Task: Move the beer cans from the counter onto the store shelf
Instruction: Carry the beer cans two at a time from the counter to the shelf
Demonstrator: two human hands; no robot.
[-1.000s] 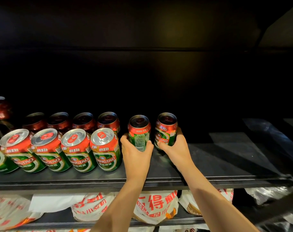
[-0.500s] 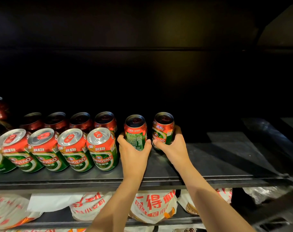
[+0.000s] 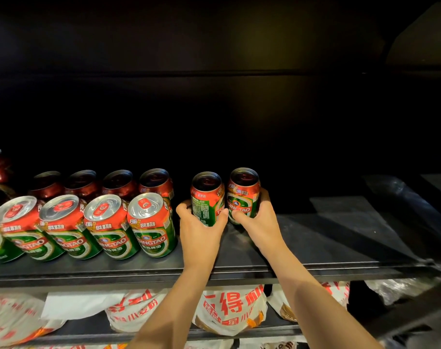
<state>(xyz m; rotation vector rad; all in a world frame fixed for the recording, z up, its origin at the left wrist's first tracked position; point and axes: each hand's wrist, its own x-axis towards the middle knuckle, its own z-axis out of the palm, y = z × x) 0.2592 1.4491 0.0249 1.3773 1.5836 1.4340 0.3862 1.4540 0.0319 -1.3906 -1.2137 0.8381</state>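
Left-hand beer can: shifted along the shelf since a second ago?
No. The red-and-green beer can in the left hand keeps about the same gap from the back row's last can. The right hand holds a second can.

Along the bottom of the frame, on a lower board (image 3: 88, 329), lie white bags (image 3: 229, 311) with red and orange characters printed on them. One bag at lower centre shows large red characters. At lower left a plain white sheet (image 3: 76, 304) lies between bags. At lower right there is crumpled clear plastic (image 3: 400, 289). The upper frame is dark.
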